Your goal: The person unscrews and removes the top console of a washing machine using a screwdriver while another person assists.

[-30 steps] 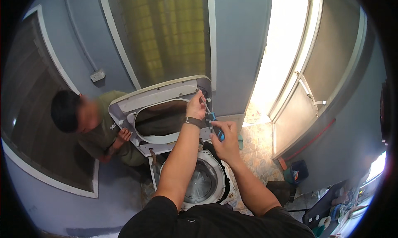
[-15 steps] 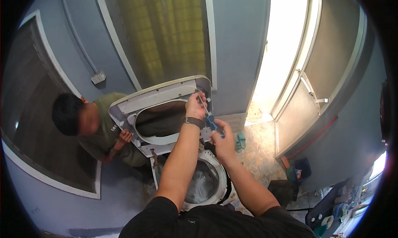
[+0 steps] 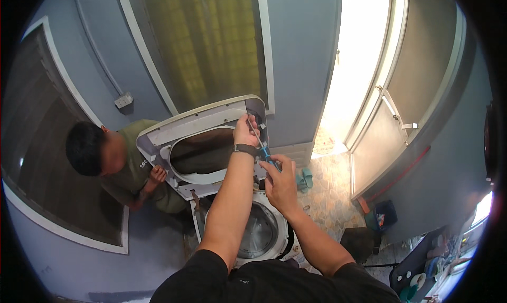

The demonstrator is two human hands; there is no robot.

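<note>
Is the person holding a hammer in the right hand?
No, the right hand grips a screwdriver with a blue handle, its thin shaft pointing up to the left hand on the washing machine's raised top panel.

Blue-green sandals (image 3: 304, 178) beside open door (image 3: 393, 107)

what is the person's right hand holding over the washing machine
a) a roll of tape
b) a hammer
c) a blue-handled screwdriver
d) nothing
c: the right hand grips a blue-handled screwdriver whose shaft runs up to the raised top panel, where the left hand rests by the tip.
</note>
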